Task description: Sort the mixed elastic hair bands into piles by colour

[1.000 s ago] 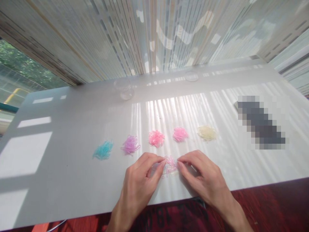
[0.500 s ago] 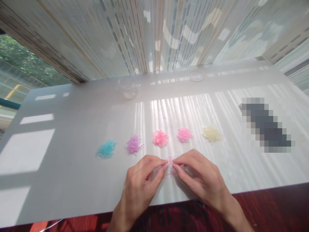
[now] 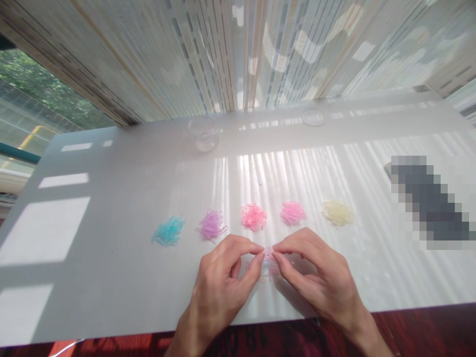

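Note:
My left hand (image 3: 226,272) and my right hand (image 3: 316,267) meet near the table's front edge, each with thumb and forefinger pinched on small pinkish bands (image 3: 268,254). Below the fingertips lie mixed pink and bluish bands (image 3: 266,270), partly hidden by the hands. Beyond the hands, small loose piles form a row: teal (image 3: 168,230), purple (image 3: 211,225), coral pink (image 3: 253,217), light pink (image 3: 292,212) and pale yellow (image 3: 337,213).
A clear round container (image 3: 207,141) stands at the back of the white table (image 3: 122,198). A clear round lid (image 3: 313,117) lies farther right. On the right is a dark, pixelated object (image 3: 431,198). Striped curtains hang behind the table.
The view has shifted slightly, so the piles and container appear farther right. Both hands remain pinched together over the mixed bands, with small changes at the fingertips.

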The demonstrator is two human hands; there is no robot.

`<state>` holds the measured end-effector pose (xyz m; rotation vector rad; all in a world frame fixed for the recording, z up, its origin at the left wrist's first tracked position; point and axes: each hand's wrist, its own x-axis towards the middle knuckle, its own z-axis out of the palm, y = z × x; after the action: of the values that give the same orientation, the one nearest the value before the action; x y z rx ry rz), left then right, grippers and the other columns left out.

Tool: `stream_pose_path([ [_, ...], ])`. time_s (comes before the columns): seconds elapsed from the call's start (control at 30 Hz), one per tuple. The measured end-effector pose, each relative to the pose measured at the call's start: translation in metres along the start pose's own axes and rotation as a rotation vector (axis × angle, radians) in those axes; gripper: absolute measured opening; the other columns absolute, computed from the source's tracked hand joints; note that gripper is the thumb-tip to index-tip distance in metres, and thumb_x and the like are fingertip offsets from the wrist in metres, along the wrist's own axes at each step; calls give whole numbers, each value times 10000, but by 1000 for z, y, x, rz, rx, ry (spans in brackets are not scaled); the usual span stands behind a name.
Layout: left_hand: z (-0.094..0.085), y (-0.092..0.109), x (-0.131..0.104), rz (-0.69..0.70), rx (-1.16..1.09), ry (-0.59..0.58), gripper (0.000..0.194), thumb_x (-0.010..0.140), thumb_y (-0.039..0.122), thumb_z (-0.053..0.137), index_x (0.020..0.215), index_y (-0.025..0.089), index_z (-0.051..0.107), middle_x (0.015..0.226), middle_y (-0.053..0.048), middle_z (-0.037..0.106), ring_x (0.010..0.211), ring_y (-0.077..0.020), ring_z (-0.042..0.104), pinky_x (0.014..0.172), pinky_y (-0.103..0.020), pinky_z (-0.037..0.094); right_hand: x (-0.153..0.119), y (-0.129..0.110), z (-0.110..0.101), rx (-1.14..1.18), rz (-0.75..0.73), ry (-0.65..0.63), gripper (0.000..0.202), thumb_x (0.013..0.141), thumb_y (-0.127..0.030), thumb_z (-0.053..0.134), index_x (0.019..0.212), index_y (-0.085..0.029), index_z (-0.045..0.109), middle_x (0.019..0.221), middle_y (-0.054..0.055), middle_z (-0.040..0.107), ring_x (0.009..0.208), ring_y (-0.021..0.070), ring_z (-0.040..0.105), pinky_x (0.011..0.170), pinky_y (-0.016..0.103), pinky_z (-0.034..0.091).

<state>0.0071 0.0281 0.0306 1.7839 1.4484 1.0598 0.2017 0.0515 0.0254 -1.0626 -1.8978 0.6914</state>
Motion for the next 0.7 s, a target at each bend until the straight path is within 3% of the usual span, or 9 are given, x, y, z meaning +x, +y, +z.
stream_pose_path([
  [0.23, -1, 2, 6, 42, 65, 7, 100, 916, 114, 680, 920, 213, 677, 846, 21, 677, 485, -50, 427, 440, -168, 414, 6, 2, 1, 26, -21, 37, 116, 919, -76, 657, 971, -177, 683, 806, 17, 700, 739, 129, 645, 659, 241, 545],
  [0.7, 2, 5, 14, 61, 80, -16, 91, 912, 112, 701, 920, 203, 692, 837, -5, 688, 554, -69, 528, 442, -165, 408, 0, 2, -9, -64, 39, 89, 121, 924, -122, 674, 1014, -203, 683, 822, 21, 719, 743, 153, 676, 652, 263, 580],
])
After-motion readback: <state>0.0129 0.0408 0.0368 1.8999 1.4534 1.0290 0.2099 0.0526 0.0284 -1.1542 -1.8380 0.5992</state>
